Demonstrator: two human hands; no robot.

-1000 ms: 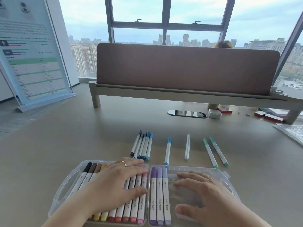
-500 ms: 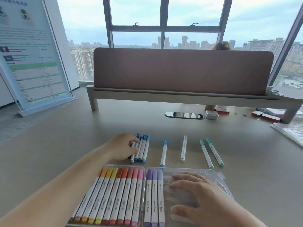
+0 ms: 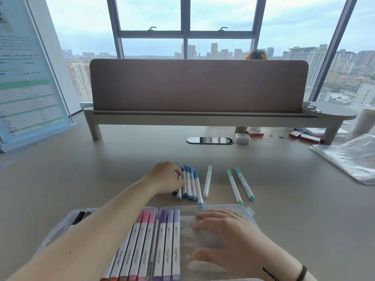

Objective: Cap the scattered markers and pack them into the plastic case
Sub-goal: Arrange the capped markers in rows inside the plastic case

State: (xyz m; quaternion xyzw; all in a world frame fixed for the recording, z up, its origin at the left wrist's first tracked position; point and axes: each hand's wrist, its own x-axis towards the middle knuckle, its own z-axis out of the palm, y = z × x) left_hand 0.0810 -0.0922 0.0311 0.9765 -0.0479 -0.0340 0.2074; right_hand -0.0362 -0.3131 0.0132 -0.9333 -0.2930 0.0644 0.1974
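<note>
A clear plastic case [image 3: 244, 209] lies open at the near edge of the table. Its left half holds a row of red-to-pink markers [image 3: 142, 240] and black ones [image 3: 80, 217]. Three purple markers [image 3: 168, 240] lie in its right half. My right hand [image 3: 229, 236] rests flat with straight fingers in the bare part of that right half. Beyond the case, my left hand [image 3: 165, 177] curls its fingers and thumb round the left side of a cluster of capped blue markers [image 3: 190, 183]. A white marker [image 3: 207, 181] and two green markers [image 3: 239, 185] lie loose to the right.
A brown desk divider [image 3: 198, 86] on a raised shelf spans the back. In front of it are a cable grommet [image 3: 209, 140], a small white box [image 3: 242, 138] and red boxes [image 3: 304, 136]. A clear plastic bag [image 3: 349, 157] lies far right, a poster stand [image 3: 28, 78] far left.
My left hand left the case's left half, reached forward to the blue markers and closed on them. The lone blue marker now lies against the cluster. My right hand stayed put.
</note>
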